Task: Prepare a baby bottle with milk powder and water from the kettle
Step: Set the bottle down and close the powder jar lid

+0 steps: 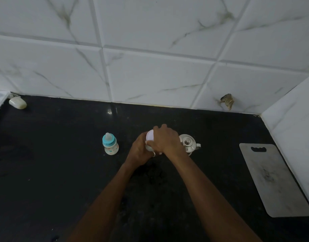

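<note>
Black counter (pixel 63 172): a white tub (pixel 151 136) mostly hidden, left hand (pixel 141 151) gripping its side, right hand (pixel 166 139) its lid.

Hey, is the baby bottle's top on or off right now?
On. The bottle stands upright on the counter, blue ring and teat in place; left hand and right hand grip the tin.

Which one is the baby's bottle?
Look at the black counter under the tiled wall. Near its middle the left hand and right hand grip a white tub; the baby bottle stands upright left of them. It alone has a blue collar and a teat; the kettle on the right is shiny metal.
</note>
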Demonstrator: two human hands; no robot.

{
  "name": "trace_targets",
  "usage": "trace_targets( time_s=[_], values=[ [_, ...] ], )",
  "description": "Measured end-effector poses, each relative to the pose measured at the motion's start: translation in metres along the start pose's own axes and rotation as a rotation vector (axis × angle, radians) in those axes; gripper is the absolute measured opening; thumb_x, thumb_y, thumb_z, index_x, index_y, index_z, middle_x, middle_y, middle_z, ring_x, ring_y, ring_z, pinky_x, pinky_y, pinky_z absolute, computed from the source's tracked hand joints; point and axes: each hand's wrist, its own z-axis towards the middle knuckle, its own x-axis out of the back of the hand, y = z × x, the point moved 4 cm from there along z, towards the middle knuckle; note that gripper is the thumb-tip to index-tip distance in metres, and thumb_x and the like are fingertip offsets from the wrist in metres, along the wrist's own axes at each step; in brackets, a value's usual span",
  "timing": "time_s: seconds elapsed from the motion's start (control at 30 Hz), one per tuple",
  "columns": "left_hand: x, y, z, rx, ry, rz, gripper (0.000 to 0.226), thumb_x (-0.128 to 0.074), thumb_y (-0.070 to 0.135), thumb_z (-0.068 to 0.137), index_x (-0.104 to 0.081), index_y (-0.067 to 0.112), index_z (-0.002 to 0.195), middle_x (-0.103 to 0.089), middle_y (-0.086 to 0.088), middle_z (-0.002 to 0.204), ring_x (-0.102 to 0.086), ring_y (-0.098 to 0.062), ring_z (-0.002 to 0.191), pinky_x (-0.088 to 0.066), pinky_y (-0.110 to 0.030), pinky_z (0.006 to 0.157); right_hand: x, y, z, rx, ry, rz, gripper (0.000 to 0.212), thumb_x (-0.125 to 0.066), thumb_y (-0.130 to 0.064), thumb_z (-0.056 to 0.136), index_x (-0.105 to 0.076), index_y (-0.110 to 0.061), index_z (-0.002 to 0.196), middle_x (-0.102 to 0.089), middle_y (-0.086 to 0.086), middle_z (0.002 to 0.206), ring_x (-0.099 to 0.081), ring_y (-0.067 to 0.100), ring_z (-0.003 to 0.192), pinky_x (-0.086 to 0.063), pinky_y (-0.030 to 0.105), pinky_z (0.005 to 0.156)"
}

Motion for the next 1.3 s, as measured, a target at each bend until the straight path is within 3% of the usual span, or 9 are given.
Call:
trace_targets(
  time_s=[0.1,0.23,0.33,0.47,0.6,0.83,0.97,1.13,1.3],
  values=[
    [0.001,0.000,0.000,-0.016,0.008,0.003,0.083,-0.088,0.026,0.070,-0.045,0.026,0.141,-0.056,0.008,0.134,-0.052,0.000,0.116,-0.037,-0.005,0.090,-0.004,-0.002,-0.002,-0.042,0.074,0.021,0.071,-0.061,-0.064,0.089,-0.051,-0.013,0.136,-0.058,0.014,0.127,-0.064,0.028,0.108,-0.049,0.036,0.084],
    [0.001,0.001,-0.001,-0.024,0.012,0.008,0.082,-0.088,0.024,0.071,-0.045,0.026,0.141,-0.056,0.005,0.137,-0.053,-0.005,0.120,-0.046,-0.025,0.103,-0.008,0.002,-0.002,-0.014,0.043,0.036,0.081,-0.061,-0.064,0.088,-0.040,-0.012,0.146,-0.051,0.016,0.138,-0.060,0.032,0.118,-0.050,0.039,0.090],
    [0.001,0.001,-0.002,-0.020,0.012,0.010,0.085,-0.088,0.028,0.071,-0.043,0.024,0.143,-0.054,0.001,0.141,-0.051,-0.012,0.129,-0.043,-0.035,0.110,-0.001,0.006,-0.002,0.150,-0.070,0.014,0.096,-0.072,-0.054,0.086,-0.020,-0.020,0.159,-0.026,0.015,0.162,-0.037,0.039,0.143,-0.045,0.050,0.105],
    [-0.001,0.001,-0.001,0.044,-0.021,0.031,0.087,-0.085,0.020,0.077,-0.035,0.017,0.149,-0.045,-0.005,0.150,-0.042,-0.020,0.140,-0.034,-0.031,0.112,0.008,0.010,0.001,0.318,-0.211,-0.122,0.099,-0.078,-0.026,0.087,-0.013,-0.033,0.162,-0.002,0.006,0.171,-0.008,0.034,0.157,-0.033,0.056,0.117],
    [-0.003,0.000,-0.002,0.064,-0.048,0.030,0.081,-0.081,0.013,0.080,-0.036,0.014,0.148,-0.046,-0.007,0.149,-0.044,-0.021,0.138,-0.035,-0.030,0.111,0.001,0.012,0.002,0.333,-0.257,-0.046,0.087,-0.073,-0.020,0.091,-0.022,-0.031,0.161,-0.014,0.006,0.170,-0.024,0.032,0.153,-0.034,0.049,0.118],
    [0.003,0.003,-0.006,-0.012,0.013,0.009,0.085,-0.089,0.026,0.071,-0.044,0.023,0.143,-0.055,0.002,0.138,-0.053,-0.009,0.124,-0.046,-0.027,0.104,-0.012,0.003,-0.002,0.088,0.007,-0.010,0.075,-0.059,-0.059,0.092,-0.038,-0.012,0.148,-0.047,0.017,0.136,-0.059,0.032,0.114,-0.051,0.040,0.087],
    [0.003,0.003,-0.006,-0.020,0.022,0.021,0.087,-0.090,0.029,0.069,-0.044,0.023,0.143,-0.055,0.003,0.138,-0.054,-0.008,0.124,-0.045,-0.024,0.103,-0.014,0.004,-0.002,0.074,0.005,0.034,0.085,-0.060,-0.060,0.091,-0.030,-0.011,0.153,-0.043,0.018,0.144,-0.054,0.035,0.123,-0.049,0.043,0.093],
    [0.000,0.002,-0.003,0.051,-0.021,0.063,0.084,-0.085,0.017,0.077,-0.039,0.015,0.146,-0.048,-0.006,0.147,-0.047,-0.018,0.136,-0.039,-0.039,0.114,-0.003,0.006,0.001,0.315,-0.190,-0.072,0.095,-0.076,-0.027,0.088,-0.015,-0.028,0.161,-0.005,0.008,0.170,-0.012,0.036,0.155,-0.036,0.056,0.115],
    [-0.007,0.002,0.003,0.078,-0.128,0.147,0.069,-0.070,0.010,0.092,-0.032,0.006,0.150,-0.041,-0.013,0.153,-0.040,-0.023,0.141,-0.030,-0.033,0.117,-0.002,0.002,0.004,0.315,-0.209,-0.042,0.079,-0.074,-0.027,0.091,-0.031,-0.023,0.157,-0.033,0.012,0.160,-0.039,0.035,0.142,-0.044,0.046,0.109]
  ],
)
